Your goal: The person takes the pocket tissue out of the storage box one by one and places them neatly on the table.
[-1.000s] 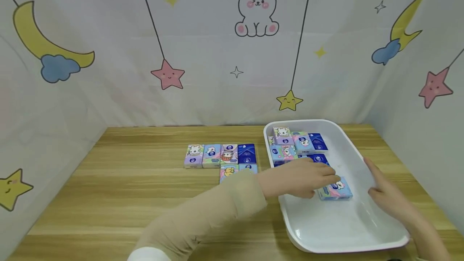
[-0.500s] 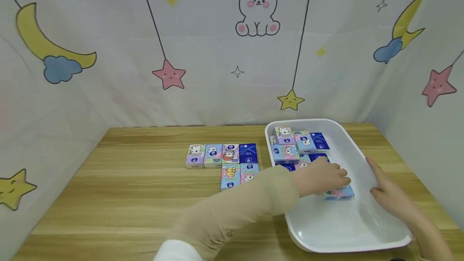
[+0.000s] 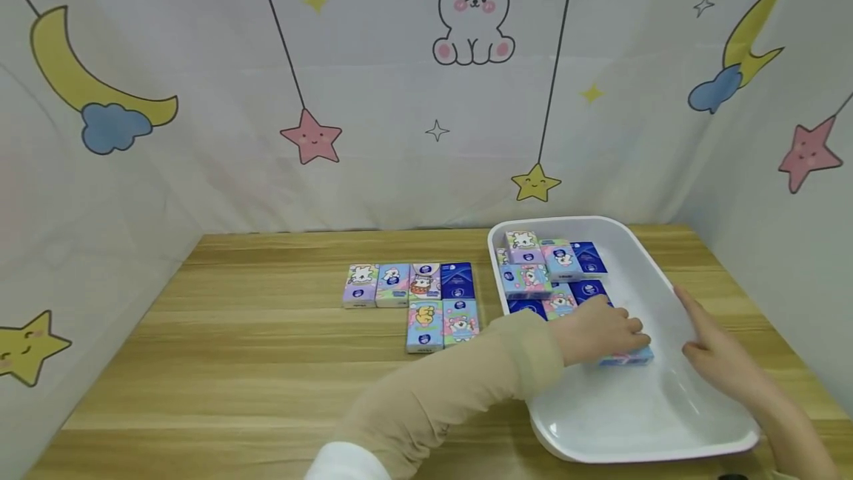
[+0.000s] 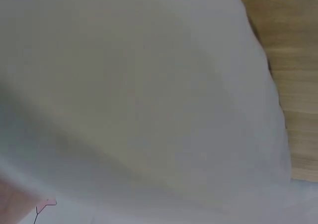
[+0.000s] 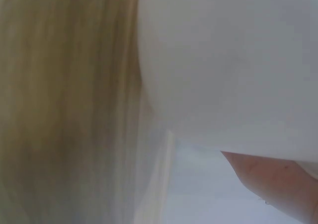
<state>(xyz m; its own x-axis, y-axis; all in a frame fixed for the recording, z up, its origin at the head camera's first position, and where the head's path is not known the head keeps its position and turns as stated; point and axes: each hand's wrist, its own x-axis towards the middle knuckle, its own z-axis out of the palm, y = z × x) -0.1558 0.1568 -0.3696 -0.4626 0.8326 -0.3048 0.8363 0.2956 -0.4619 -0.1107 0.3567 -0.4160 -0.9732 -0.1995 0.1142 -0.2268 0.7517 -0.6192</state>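
In the head view, my left hand (image 3: 600,328) is inside the white tray (image 3: 666,406), its fingers curled over a light-blue and pink pack (image 3: 629,357) that they partly hide. At the tray's right side my right hand (image 3: 723,361) grips the rim, thumb on the inner side. Several other small packs lie in the tray's upper left, among them a dark blue one (image 3: 589,258) and a pink and blue one (image 3: 526,280). Large pale surfaces fill most of both wrist views; skin (image 5: 278,184) shows at the lower right of the right one.
Left of the tray, several packs stand together on the wooden table (image 3: 233,347): a row with a purple one (image 3: 360,286) and a dark blue one (image 3: 457,281), and a yellow-figured one (image 3: 424,324) below. A patterned white curtain (image 3: 373,191) hangs behind.
My left hand has moved right over the light-blue pack, its fingers now curled down around it. My right hand has stayed on the tray's rim.
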